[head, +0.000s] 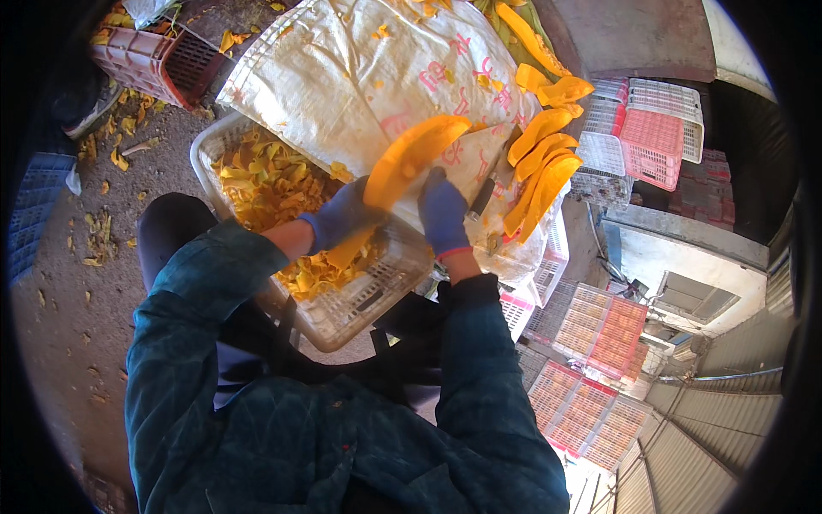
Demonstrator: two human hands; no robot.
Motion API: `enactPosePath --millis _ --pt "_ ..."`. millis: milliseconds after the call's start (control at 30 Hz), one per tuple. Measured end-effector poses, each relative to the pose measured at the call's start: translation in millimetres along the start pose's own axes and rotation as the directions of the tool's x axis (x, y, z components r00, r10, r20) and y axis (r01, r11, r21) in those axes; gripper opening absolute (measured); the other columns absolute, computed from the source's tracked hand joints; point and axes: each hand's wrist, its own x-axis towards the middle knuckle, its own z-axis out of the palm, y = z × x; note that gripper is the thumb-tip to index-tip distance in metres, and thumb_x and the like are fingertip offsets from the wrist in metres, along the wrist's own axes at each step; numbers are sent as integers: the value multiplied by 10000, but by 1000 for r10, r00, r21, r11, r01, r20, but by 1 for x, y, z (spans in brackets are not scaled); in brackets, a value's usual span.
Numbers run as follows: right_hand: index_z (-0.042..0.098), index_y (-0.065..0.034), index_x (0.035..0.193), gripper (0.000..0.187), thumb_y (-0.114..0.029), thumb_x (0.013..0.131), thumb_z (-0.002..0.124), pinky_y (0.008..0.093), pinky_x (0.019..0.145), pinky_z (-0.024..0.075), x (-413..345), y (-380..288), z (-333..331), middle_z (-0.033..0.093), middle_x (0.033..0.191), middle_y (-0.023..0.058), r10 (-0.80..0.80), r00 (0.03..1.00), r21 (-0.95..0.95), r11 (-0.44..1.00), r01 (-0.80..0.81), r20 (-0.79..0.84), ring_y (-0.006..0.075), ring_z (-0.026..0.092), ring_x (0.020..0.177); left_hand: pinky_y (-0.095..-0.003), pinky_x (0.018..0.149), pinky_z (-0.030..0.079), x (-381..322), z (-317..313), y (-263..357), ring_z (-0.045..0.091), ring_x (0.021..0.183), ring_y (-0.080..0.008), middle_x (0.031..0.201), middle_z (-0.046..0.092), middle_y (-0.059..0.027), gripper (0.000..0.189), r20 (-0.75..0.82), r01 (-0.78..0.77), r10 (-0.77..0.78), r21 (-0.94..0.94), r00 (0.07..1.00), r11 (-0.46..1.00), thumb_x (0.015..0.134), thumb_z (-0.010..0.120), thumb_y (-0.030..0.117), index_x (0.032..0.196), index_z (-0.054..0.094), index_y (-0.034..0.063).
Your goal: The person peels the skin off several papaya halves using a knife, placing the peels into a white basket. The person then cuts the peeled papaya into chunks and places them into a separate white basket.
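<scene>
My left hand (343, 215), in a blue glove, holds a long curved slice of orange pumpkin (414, 157) over the woven sack's edge. My right hand (443, 209), gloved too, is closed just right of the slice; a small tool may be in it, but I cannot tell. Close to its right, a knife with a dark handle (481, 199) lies on the white woven sack (321, 83). Several cut pumpkin slices (546, 186) rest in a row at the sack's right side. Below my left hand, a white plastic crate (392, 263) holds yellow-orange peelings (270, 186).
A reddish-brown crate (141, 64) lies at the upper left, with peel scraps on the ground around it. A blue crate (38, 212) stands at the far left. White and red crates (652, 138) are stacked on the right, with more filled crates (597, 327) beyond.
</scene>
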Motion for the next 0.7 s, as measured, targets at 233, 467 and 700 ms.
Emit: enactPosePath --millis 233,467,700 --pt "556 -21 924 173 -181 946 497 512 577 512 30 49 12 652 723 244 -35 968 289 951 108 -247 429 657 674 -337 705 549 -13 7 25 664 779 -204 938 664 -98 315 164 179 -189 77 968 981 834 672 31 1139 601 -4" --pt "566 13 939 175 -151 918 511 536 659 509 72 52 25 657 770 276 186 955 250 960 -126 -232 458 653 739 -392 712 586 -23 12 33 693 808 -263 918 671 -149 222 244 399 -321 -437 915 806 885 644 36 1093 607 -32" --pt "575 0 952 170 -151 915 508 540 680 510 45 51 10 673 813 260 161 930 194 976 -100 -330 443 663 774 -354 753 572 -17 13 26 682 840 -217 934 674 -123 248 324 390 -276 -370 905 844 908 635 52 1139 594 -25"
